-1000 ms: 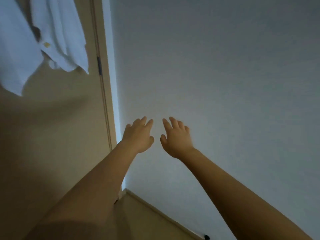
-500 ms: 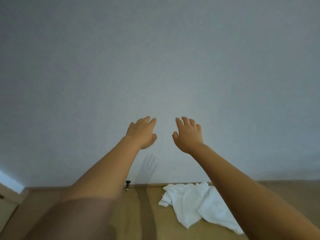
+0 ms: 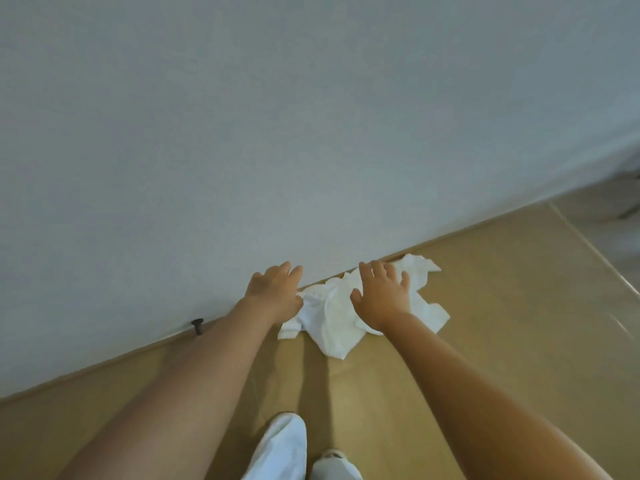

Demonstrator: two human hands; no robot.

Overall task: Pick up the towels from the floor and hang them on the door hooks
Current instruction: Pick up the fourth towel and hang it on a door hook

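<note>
Seen from above a pair of white-clad feet (image 3: 282,445), a person reaches both bare arms down toward a crumpled white towel (image 3: 329,317) that lies on the tan floor (image 3: 502,323), close against the foot of the wall. The left hand (image 3: 273,292) hovers at the towel's left edge and the right hand (image 3: 381,297) is spread over its middle. The fingers (image 3: 367,271) of both are released and splayed, gripping nothing; whether the right palm touches the cloth cannot be told. By this showing the job is at the pick-up stage: this towel is not yet lifted, and it still has to be carried to the door hooks and hung. No door or hook is in view, so how many towels are already up cannot be judged. Left of the hands a small black door stop (image 3: 198,325) stands at the skirting. Beyond rises a plain pale grey wall (image 3: 311,133); far right, a thin strip (image 3: 588,258) crosses the floor toward a paler, blurred area.
</note>
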